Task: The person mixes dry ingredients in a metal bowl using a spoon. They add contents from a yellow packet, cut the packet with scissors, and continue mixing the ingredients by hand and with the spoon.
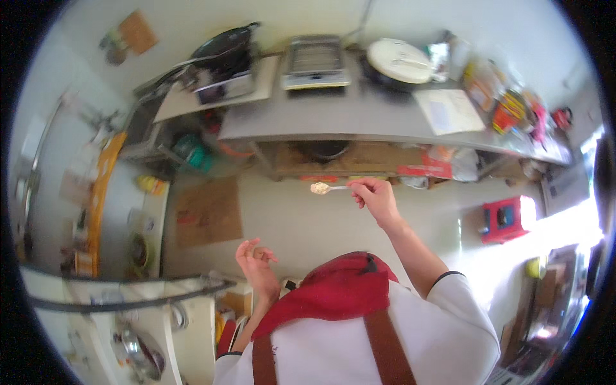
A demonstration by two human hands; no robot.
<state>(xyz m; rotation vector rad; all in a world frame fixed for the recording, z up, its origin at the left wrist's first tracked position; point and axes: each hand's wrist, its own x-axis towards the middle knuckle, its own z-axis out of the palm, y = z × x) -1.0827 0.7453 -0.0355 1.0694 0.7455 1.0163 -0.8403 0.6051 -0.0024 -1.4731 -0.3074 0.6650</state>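
My right hand (375,198) pinches the handle of a small spoon (337,187), held out level over the floor. A heap of pale, crumbly food (319,188) fills the bowl of the spoon; what food it is, I cannot tell. Lower and to the left, my left hand (256,262) is raised with its fingers loosely curled and apart, holding nothing. A red apron or cloth (332,293) hangs at my chest between the two arms.
Ahead runs a steel worktable (308,115) bearing a tabletop stove (316,62), a lidded pot (399,62), a paper sheet (448,111) and several food packets (508,111). Flattened cardboard (208,211) lies on the floor. A red stool (505,219) stands right; shelving (168,332) stands left.
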